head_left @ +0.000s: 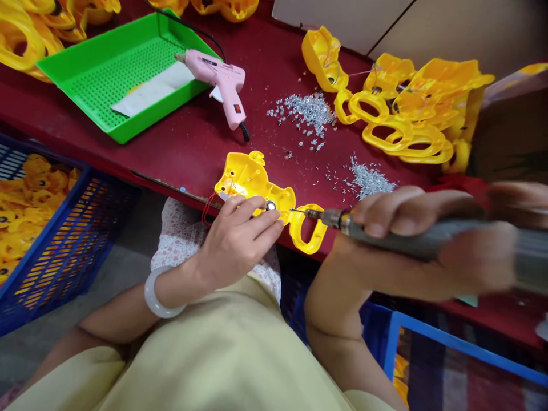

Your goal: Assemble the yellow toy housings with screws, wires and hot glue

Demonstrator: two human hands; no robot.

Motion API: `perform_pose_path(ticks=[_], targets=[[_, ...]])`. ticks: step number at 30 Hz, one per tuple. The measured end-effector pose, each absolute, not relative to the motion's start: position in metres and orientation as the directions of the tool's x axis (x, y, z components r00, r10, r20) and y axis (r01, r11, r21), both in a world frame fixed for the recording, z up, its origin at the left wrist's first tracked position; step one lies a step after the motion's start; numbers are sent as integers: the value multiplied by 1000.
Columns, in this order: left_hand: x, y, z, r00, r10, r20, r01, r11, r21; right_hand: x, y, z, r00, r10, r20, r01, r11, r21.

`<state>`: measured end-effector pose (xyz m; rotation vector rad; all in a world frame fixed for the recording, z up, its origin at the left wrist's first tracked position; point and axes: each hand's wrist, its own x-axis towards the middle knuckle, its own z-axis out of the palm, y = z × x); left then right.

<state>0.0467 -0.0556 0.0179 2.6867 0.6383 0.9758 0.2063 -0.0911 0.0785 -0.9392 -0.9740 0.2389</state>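
Observation:
A yellow plastic shell half (242, 171) with an oval ring handle (309, 229) lies at the table's front edge, its hollow side up. A round silver part sits inside it, and thin red wires hang off its left end. My left hand (240, 234) presses on the shell with fingers over its near rim, close to the silver part. In my right hand (436, 245) is a grey power screwdriver (432, 237), held level with the fingers wrapped round its body. Its bit points left, at the joint between shell and handle; whether it touches is unclear.
Beyond the shell lie a pink glue gun (225, 80), leaning on a green tray (115, 134), and two piles of small metal screws (310, 111). More yellow shells (440, 91) are stacked at right. Blue crates (85, 228) with yellow parts stand below the table's edge.

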Motion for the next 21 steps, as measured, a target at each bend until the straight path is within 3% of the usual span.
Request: perform_pose_path(ticks=[2, 4, 10, 21], targets=[[51, -46, 11, 734, 390, 556, 345, -919, 188, 204, -72, 68, 595, 514, 617, 228, 629, -743], [55, -40, 4, 740, 368, 563, 348, -926, 148, 200, -59, 60, 630, 504, 591, 206, 625, -753], [58, -38, -4, 732, 412, 542, 331, -911, 246, 194, -50, 50, 628, 555, 545, 104, 634, -766], [58, -38, -6, 697, 401, 595, 324, -916, 238, 200, -45, 48, 545, 642, 539, 284, 464, -839]])
